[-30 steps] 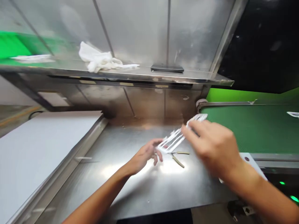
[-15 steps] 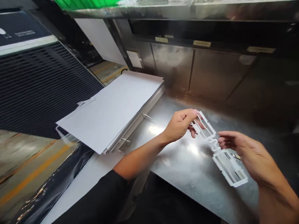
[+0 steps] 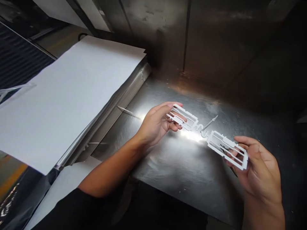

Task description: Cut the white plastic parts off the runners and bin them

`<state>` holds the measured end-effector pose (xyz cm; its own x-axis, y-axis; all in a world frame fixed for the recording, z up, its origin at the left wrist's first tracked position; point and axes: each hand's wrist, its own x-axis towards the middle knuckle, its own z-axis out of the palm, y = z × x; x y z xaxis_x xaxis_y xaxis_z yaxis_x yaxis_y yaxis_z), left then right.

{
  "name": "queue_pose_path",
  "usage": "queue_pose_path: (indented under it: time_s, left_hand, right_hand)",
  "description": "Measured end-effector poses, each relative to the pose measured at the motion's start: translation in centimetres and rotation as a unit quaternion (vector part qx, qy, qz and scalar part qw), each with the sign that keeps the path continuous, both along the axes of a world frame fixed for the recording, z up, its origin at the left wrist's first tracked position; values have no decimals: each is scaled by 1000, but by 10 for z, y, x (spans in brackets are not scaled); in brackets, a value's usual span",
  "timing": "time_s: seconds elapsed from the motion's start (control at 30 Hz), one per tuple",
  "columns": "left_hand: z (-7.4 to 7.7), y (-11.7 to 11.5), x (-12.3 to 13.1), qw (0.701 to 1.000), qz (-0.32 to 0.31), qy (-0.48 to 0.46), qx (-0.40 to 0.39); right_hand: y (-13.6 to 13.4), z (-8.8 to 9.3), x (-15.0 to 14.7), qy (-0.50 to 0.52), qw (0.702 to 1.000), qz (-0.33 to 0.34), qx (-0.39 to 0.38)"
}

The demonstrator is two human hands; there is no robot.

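Observation:
I hold a white moulded plastic part (image 3: 206, 135) with both hands just above a steel worktable (image 3: 182, 172). It has two flat rectangular frames joined by a wavy runner in the middle. My left hand (image 3: 158, 123) grips the left frame between thumb and curled fingers. My right hand (image 3: 256, 166) grips the right frame from below, thumb laid on its outer edge. The part lies nearly level, stretched between the hands.
A stack of large white sheets (image 3: 64, 92) lies on a raised metal ledge to the left. A steel back wall (image 3: 203, 38) stands behind the table. A dark ribbed panel (image 3: 16, 60) is at far left. Small white plastic slivers (image 3: 124, 111) lie on the steel.
The camera has tilted down and closer to the table. Both hands have lowered and spread the white part flatter, with the right hand now under its right frame.

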<state>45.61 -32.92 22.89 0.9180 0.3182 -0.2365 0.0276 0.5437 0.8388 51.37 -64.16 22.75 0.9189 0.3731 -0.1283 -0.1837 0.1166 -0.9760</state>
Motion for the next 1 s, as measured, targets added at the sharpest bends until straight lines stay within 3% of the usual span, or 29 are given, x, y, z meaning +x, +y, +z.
queue_pose_path:
  time_s: [0.37,0.8,1.0]
  left_hand:
    - [1,-4,-1,999,-17,23,-26]
    - [1,-6,0,997,1,65,29]
    - [-5,-9,-2,999,-25,-1,28]
  right_hand:
    - [6,3,1,5,999,-25,29]
    - [6,6,-1,30,999,-30,25]
    - [4,6,1,53,995,-87,-2]
